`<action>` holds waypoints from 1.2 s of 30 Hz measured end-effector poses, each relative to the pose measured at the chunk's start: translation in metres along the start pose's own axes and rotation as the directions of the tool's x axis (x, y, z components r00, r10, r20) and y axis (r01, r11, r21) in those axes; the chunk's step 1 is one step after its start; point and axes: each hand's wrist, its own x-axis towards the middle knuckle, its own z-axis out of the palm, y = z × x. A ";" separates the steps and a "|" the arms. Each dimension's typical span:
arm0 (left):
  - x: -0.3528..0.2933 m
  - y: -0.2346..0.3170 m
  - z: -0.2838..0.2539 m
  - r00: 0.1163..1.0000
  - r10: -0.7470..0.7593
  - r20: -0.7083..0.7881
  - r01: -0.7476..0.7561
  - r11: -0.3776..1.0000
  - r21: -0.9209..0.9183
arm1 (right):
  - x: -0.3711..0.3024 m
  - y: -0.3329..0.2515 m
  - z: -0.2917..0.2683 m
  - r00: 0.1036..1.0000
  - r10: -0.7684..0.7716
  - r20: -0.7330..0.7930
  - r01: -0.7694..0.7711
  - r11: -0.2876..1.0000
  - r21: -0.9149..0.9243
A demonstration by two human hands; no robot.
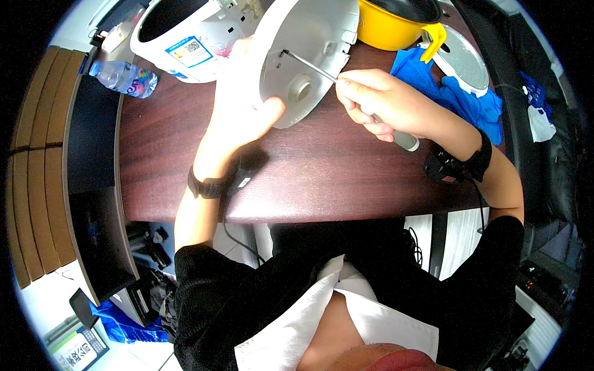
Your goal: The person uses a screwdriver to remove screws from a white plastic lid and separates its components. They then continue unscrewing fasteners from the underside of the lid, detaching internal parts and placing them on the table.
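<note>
Screwdriver (312, 68) work inside the white shell (325, 28) seems to be the step in hand: in the head view, the tool runs from the right hand (377, 99) leftward into the shell's hollow, its tip at a small dark spot on the inner wall, though whether it is seated there I cannot tell. The next move probably calls for a steady shell and the shaft kept in line with that spot. The right hand is curled around the handle, thumb and forefinger pinching toward the shaft, the handle's end jutting out below the palm. The left hand (242, 99) clasps the shell's near left edge, thumb at the rim; its fingers are mostly hidden behind. The shell is tilted between both hands, its hollow turned toward the right one, above the counter (346, 176). Beyond the left hand stands a white appliance body (189, 52), with a plastic bottle (127, 78) to its left; beyond the right hand are a yellow pot (387, 31) and blue cloth (417, 77).
</note>
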 end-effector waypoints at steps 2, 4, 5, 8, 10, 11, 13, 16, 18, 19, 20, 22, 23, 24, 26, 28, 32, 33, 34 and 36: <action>0.000 0.000 0.000 1.000 -0.022 0.002 0.022 1.000 -0.011 | 0.000 0.000 0.001 1.000 0.013 -0.003 -0.013 1.000 0.005; -0.001 -0.001 0.000 0.999 -0.037 0.006 0.037 0.999 0.000 | 0.000 0.000 0.001 1.000 0.025 -0.004 -0.025 1.000 -0.001; -0.001 0.000 0.000 0.999 -0.037 0.007 0.037 0.999 0.004 | 0.000 0.001 0.000 1.000 0.031 -0.002 -0.031 0.999 -0.011; 0.000 0.001 0.000 1.000 -0.026 0.011 0.025 1.000 0.019 | 0.002 0.005 -0.001 0.999 0.017 -0.027 -0.019 0.997 -0.078; -0.001 -0.001 0.000 1.000 -0.004 0.010 0.004 0.999 0.031 | 0.004 0.005 -0.001 0.998 -0.020 -0.067 0.008 0.984 -0.176; -0.001 0.000 0.000 1.000 -0.026 0.010 0.025 1.000 0.015 | 0.005 0.005 -0.001 0.994 -0.051 -0.094 0.027 0.970 -0.243; 0.000 0.002 0.000 0.998 -0.065 0.015 0.065 0.998 -0.020 | 0.011 0.012 -0.006 0.960 -0.251 -0.123 0.179 0.890 -0.420; 0.001 0.004 0.000 1.000 0.003 0.013 -0.003 0.999 0.038 | 0.020 0.018 -0.010 0.914 -0.394 -0.100 0.284 0.795 -0.535; 0.001 0.006 -0.001 1.000 -0.007 0.011 0.006 0.999 0.044 | 0.005 0.000 -0.007 0.993 -0.028 -0.111 -0.012 0.939 -0.344; 0.001 0.007 -0.001 1.000 -0.011 0.011 0.010 0.999 0.048 | 0.004 0.000 -0.006 0.998 0.030 -0.058 -0.042 0.978 -0.206; 0.000 0.006 -0.001 1.000 -0.004 0.011 0.004 0.998 0.058 | 0.004 0.001 -0.005 0.997 0.080 0.002 -0.080 0.995 -0.066; 0.000 0.005 0.000 1.000 0.011 0.014 -0.012 0.997 0.074 | 0.000 -0.002 0.000 0.986 0.146 0.076 -0.156 0.976 0.152; 0.000 0.005 0.000 1.000 0.009 0.016 -0.010 0.997 0.073 | 0.001 -0.001 0.000 0.984 0.142 0.104 -0.160 0.966 0.201; 0.000 0.005 0.000 1.000 0.006 0.018 -0.008 0.997 0.074 | 0.002 0.003 0.000 0.982 0.135 0.133 -0.166 0.954 0.251; 0.000 0.006 0.001 1.000 -0.001 0.020 -0.001 0.997 0.074 | 0.003 0.005 0.001 0.980 0.128 0.152 -0.168 0.942 0.290; -0.002 0.007 0.001 1.000 -0.014 0.016 0.013 0.997 0.075 | 0.004 0.004 0.005 0.982 0.130 0.137 -0.163 0.949 0.271; -0.001 0.009 -0.001 0.998 0.027 0.049 -0.035 0.988 0.153 | 0.007 0.009 0.004 0.992 0.099 0.080 -0.107 0.988 0.110; -0.001 0.010 -0.001 0.998 0.023 0.061 -0.032 0.986 0.161 | 0.008 0.011 0.003 0.995 0.092 0.042 -0.093 0.995 0.042; -0.001 0.010 -0.001 0.997 0.018 0.073 -0.031 0.985 0.168 | 0.009 0.012 0.003 0.997 0.082 0.005 -0.082 0.996 -0.027; -0.001 0.010 0.000 0.997 0.011 0.080 -0.025 0.985 0.171 | 0.009 0.010 0.001 0.994 -0.006 -0.109 -0.028 0.952 -0.305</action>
